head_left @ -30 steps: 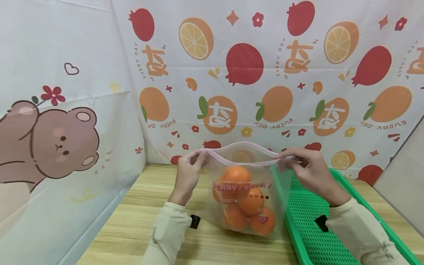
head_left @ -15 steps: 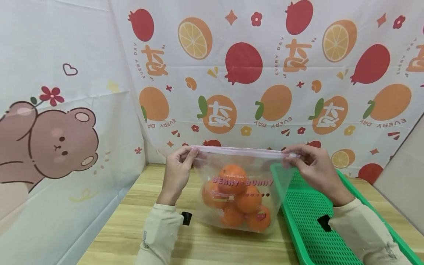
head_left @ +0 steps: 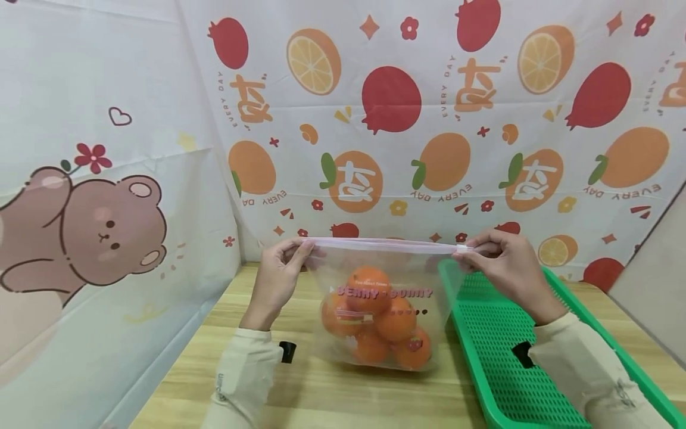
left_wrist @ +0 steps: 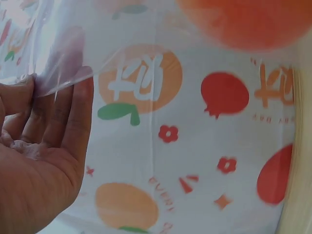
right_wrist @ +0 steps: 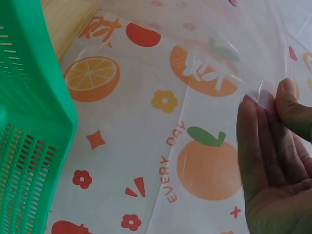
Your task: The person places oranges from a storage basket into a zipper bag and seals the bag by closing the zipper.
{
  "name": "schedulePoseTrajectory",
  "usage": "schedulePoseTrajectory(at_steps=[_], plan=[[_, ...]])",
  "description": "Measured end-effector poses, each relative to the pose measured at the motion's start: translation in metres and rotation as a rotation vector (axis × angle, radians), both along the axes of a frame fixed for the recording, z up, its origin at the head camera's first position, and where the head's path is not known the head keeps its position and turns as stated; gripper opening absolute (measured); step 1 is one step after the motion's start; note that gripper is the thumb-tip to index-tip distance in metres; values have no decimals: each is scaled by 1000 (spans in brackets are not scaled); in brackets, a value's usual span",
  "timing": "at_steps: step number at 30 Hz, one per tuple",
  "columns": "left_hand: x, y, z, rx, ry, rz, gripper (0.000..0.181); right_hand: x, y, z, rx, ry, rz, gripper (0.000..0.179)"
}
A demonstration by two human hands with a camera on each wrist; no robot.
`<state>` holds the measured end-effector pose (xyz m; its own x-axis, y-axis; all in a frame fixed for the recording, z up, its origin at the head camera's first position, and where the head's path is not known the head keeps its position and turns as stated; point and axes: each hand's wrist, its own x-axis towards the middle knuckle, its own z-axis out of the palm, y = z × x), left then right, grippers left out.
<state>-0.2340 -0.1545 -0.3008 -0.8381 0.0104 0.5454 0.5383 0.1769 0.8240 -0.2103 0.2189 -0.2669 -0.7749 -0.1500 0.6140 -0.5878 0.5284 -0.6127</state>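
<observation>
A clear zip bag [head_left: 436, 322] printed with pink lettering stands upright over the table, with several oranges [head_left: 370, 292] piled in its lower part. My left hand [head_left: 276, 283] pinches the top left corner between thumb and fingers; in the left wrist view the film [left_wrist: 63, 73] lies over its fingertips. At the top right corner my right hand [head_left: 506, 268] pinches the bag by its white slider [head_left: 462, 249]. The pink zip edge [head_left: 386, 243] runs nearly straight between both hands, its two sides lying together.
To the right of the bag a green perforated basket [head_left: 471, 369] sits on the wooden table [head_left: 193, 381], partly under my right forearm. A fruit-printed cloth [head_left: 407, 173] hangs behind, and a bear-printed cloth [head_left: 177, 196] hangs at the left.
The bag's mouth, gaping a second ago, is now drawn flat and straight. My left hand has moved left, and the bag with its oranges has shifted slightly left.
</observation>
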Motion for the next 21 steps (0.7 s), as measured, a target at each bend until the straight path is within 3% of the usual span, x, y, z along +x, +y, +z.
schedulePoseTrajectory(at_steps=[2, 5, 8, 10, 12, 15, 18, 21], plan=[[1, -2, 6, -77, -5, 23, 27, 1, 2, 1, 1, 7, -5, 11], [9, -2, 20, -272, 38, 119, 32, 2, 3, 2, -5, -12, 29, 9], [19, 10, 39, -460, 189, 216, 44, 2, 2, 3, -16, -36, 71, 10], [26, 27, 54, -555, 311, 231, 51, 2, 1, 3, -37, -47, 100, 11], [29, 51, 67, -641, 420, 190, 51, 1, 1, 3, -58, -47, 116, 12], [27, 89, 78, -801, 496, 85, 47, 0, 2, 3, -91, -61, 128, 12], [18, 125, 82, -963, 472, -36, 43, -1, 3, 2, -111, -79, 128, 12], [5, 155, 83, -1066, 412, -158, 33, -2, 5, 0, -114, -79, 122, 13]])
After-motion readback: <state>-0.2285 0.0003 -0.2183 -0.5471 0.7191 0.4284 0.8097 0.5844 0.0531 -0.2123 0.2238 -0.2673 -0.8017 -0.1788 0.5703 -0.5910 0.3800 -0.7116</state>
